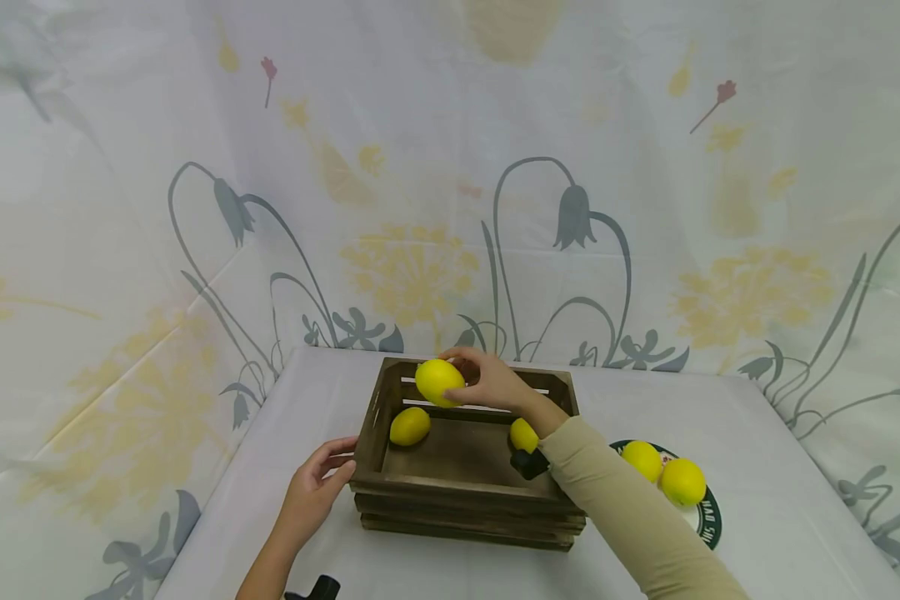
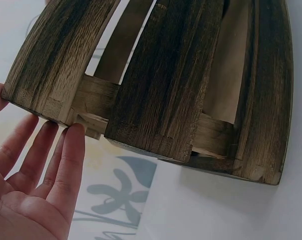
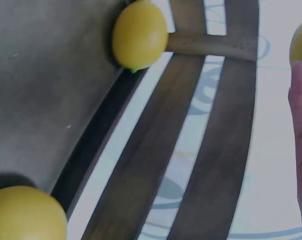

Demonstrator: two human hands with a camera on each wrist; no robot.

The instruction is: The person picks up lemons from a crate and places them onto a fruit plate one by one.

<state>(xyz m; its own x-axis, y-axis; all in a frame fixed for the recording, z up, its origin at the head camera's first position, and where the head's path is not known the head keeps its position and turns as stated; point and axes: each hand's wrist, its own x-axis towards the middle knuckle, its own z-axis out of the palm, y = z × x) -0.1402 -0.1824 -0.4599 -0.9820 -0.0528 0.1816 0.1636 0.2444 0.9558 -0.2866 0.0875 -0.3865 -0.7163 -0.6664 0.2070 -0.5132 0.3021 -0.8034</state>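
Note:
In the head view a slatted brown wooden crate stands on a white-covered table. One lemon lies in its left back corner and another lemon toward the right, partly hidden by my arm. My right hand pinches a third lemon between thumb and fingers, above the crate's back part. At the crate's left front corner is my left hand. In the left wrist view, its nearly straight fingers touch the ends of the slats, the thumb near the top edge.
To the right of the crate a dark-rimmed plate holds two lemons, partly behind my right sleeve. A flower-patterned cloth hangs behind and along the sides of the table.

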